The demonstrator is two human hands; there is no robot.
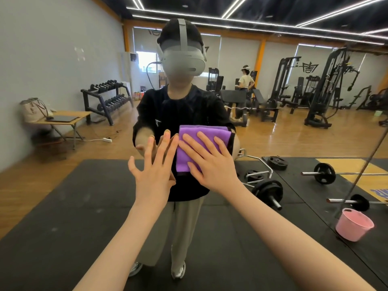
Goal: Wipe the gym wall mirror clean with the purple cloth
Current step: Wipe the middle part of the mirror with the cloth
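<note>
The gym wall mirror [63,59] fills the whole view and reflects the room and me. A folded purple cloth [190,151] lies flat against the glass at centre. My right hand [210,162] presses on the cloth with straight, spread fingers. My left hand [154,171] is just left of the cloth, fingers straight and spread, its fingertips at the glass beside the cloth's left edge. The cloth's lower right part is hidden under my right hand.
A pink bucket [354,225] stands on the floor at the lower right by a mirror seam [361,175]. Reflected in the glass are black floor mats [73,206], barbells [323,173], a dumbbell rack [107,101], a folding table [63,120], weight machines and another person at the back.
</note>
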